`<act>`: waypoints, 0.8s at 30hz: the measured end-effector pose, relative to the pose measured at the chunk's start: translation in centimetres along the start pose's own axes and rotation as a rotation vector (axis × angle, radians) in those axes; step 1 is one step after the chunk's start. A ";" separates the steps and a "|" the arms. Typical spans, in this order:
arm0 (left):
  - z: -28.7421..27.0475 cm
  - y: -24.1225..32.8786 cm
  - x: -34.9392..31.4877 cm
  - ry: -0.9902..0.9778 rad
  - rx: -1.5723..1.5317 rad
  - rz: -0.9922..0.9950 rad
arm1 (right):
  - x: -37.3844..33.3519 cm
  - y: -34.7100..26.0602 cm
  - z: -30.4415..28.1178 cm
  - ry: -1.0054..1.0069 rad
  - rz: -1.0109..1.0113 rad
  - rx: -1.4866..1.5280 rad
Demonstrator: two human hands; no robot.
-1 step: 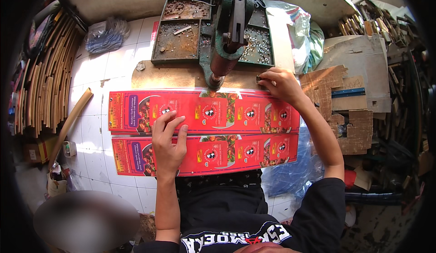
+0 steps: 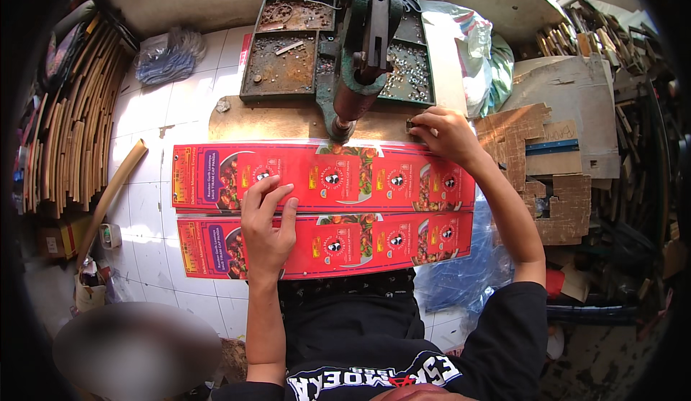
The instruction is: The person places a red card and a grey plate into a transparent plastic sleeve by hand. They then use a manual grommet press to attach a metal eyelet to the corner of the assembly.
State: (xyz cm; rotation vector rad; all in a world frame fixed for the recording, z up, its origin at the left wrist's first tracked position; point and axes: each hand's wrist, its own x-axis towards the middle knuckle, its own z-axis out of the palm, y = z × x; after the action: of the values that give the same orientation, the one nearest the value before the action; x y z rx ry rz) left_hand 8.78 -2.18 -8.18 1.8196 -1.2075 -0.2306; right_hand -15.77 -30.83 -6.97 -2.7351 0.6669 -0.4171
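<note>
White-lettered purple panels (image 2: 209,178) on red strips (image 2: 327,196) under left fingers (image 2: 276,198)

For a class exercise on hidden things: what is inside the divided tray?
The divided tray shows small shiny pieces in its near right compartment, and a pale strip with scattered bits in its near left one. The press covers part of its middle; what's there is hidden.
</note>
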 end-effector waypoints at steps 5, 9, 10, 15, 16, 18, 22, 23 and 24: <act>0.0 -0.1 -0.1 0.000 -0.008 -0.001 | -0.1 -0.3 -0.1 0.007 0.018 -0.001; 0.0 0.0 0.0 -0.005 -0.006 -0.017 | -0.3 -1.2 -1.1 0.103 0.051 0.023; -0.1 0.1 0.0 -0.010 0.000 -0.017 | -0.6 -1.5 -1.5 0.161 0.064 0.043; -0.6 0.4 0.0 0.006 -0.042 -0.031 | -4.5 -3.7 -3.1 0.486 0.344 0.151; -0.7 0.5 -0.2 0.022 -0.093 -0.057 | -6.3 -4.3 -3.4 0.499 0.491 0.194; -1.5 1.0 -0.7 0.078 -0.067 -0.016 | -9.4 -5.1 -3.8 0.526 0.675 0.224; -5.6 1.0 -2.1 0.192 0.193 0.075 | -15.0 -6.1 -2.3 0.627 0.826 0.111; -6.7 0.8 -2.4 0.227 0.246 0.013 | -16.5 -6.3 -1.8 0.602 0.833 0.068; -8.0 0.4 -2.6 0.266 0.307 -0.045 | -18.5 -6.1 -1.0 0.541 0.898 0.082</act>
State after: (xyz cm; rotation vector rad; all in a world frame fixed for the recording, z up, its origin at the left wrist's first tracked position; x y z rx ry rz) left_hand 11.85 4.55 -4.14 2.0657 -1.0570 0.1783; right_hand -29.43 -16.87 -7.81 -1.9336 1.8226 -0.9020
